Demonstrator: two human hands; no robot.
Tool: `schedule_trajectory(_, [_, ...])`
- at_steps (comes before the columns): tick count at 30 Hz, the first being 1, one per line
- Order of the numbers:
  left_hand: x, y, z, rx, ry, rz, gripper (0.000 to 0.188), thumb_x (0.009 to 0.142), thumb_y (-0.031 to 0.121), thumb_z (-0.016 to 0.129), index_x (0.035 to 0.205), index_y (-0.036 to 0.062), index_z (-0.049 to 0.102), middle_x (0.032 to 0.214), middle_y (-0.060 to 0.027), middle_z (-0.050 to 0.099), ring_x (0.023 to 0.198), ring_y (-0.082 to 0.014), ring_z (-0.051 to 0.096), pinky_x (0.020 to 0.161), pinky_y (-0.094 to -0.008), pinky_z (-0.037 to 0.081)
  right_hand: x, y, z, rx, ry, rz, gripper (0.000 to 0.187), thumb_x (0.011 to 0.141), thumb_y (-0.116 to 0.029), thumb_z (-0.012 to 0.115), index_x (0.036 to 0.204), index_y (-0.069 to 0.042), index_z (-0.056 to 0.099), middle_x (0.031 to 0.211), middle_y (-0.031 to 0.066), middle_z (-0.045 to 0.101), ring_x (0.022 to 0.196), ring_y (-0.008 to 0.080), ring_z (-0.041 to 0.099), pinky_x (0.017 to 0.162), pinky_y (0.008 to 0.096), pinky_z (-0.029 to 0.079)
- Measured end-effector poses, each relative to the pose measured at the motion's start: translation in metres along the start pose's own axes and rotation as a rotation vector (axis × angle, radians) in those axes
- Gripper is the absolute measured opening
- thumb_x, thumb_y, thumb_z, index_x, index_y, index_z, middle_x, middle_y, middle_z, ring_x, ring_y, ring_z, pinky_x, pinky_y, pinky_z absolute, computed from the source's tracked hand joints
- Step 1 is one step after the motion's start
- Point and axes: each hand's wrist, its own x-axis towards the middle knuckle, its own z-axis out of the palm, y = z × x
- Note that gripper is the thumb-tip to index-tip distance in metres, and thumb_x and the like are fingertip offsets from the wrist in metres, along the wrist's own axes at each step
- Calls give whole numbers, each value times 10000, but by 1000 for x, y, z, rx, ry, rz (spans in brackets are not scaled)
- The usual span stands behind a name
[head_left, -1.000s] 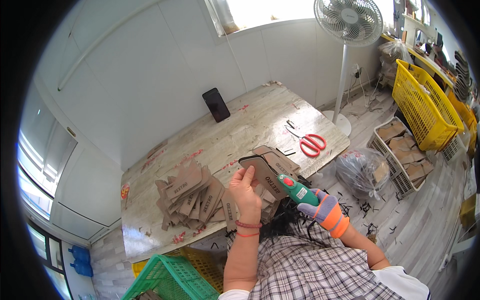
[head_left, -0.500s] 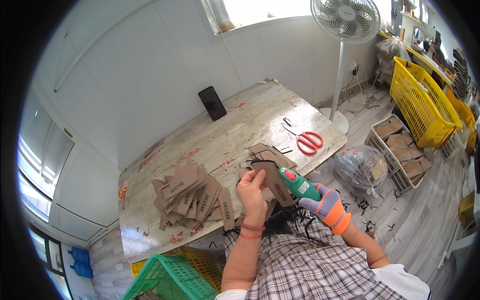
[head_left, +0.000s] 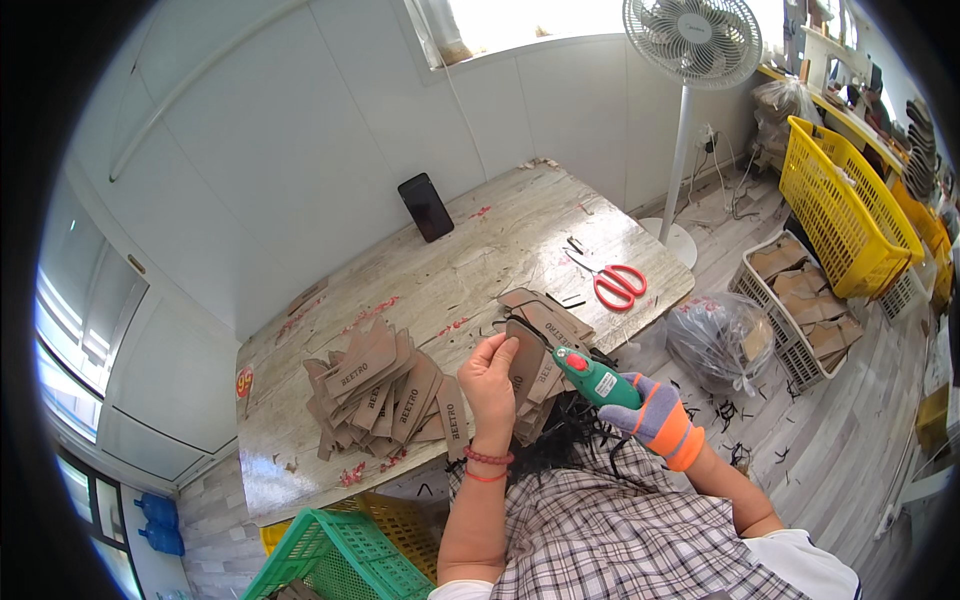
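Observation:
My left hand (head_left: 488, 390), bare with a red bracelet at the wrist, pinches a flat brown shoe-insole-like piece (head_left: 524, 362) with dark lettering, near the table's front edge. A thin black strip shows along its upper edge. In a purple and orange glove, my right hand (head_left: 660, 418) grips a green handheld power tool (head_left: 600, 382) with a red button. The tool's tip is close to the piece's right side; whether they touch is unclear. More brown pieces (head_left: 540, 303) lie behind and under it. Left of my hand, a heap of similar pieces (head_left: 362, 372) spreads over the table.
Red-handled scissors (head_left: 620, 288) and a black phone (head_left: 426, 208) are on the table (head_left: 480, 240). Black scraps cover my checked apron (head_left: 610, 520). A green crate (head_left: 340, 560) stands below left. Rightward are a plastic bag (head_left: 722, 340), a filled white crate (head_left: 790, 310) and a standing fan (head_left: 692, 45).
My left hand has moved slightly left and down with the brown piece, turning it more upright. The tool has shifted a little left and down, uncovering lettered pieces beneath.

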Motion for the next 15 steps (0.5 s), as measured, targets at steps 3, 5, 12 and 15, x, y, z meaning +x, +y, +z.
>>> schedule_trajectory(3, [2, -1, -5, 92, -42, 37, 115, 849, 32, 649, 933, -42, 677, 783, 28, 611, 702, -42, 516, 635, -188, 412, -2, -7, 0, -35, -7, 10, 507, 762, -277, 786, 1133, -5, 573, 766, -12, 624, 615, 43, 543, 545, 205, 439])
schedule_trajectory(5, [3, -2, -8, 159, -83, 66, 106, 843, 31, 651, 914, -43, 680, 756, 36, 592, 689, -41, 498, 622, -194, 399, -2, -8, 0, -50, -4, -2, 510, 761, -284, 787, 1132, -5, 576, 764, -13, 626, 620, 43, 546, 552, 206, 443])
schedule_trajectory(12, [1, 0, -13, 300, -234, 89, 89, 834, 8, 647, 898, -43, 682, 784, 23, 604, 708, -51, 508, 645, -196, 403, 1, -6, 0, -50, 26, -53, 536, 740, -310, 801, 1122, 0, 589, 771, 19, 650, 643, 49, 568, 595, 220, 480])
schedule_trajectory(15, [-2, 6, -11, 344, -301, 86, 89, 823, 7, 650, 889, -48, 674, 751, 23, 578, 695, -56, 492, 633, -201, 389, 1, -15, 0, 29, 5, 6, 531, 741, -293, 801, 1128, 0, 585, 759, 13, 643, 627, 42, 555, 571, 214, 467])
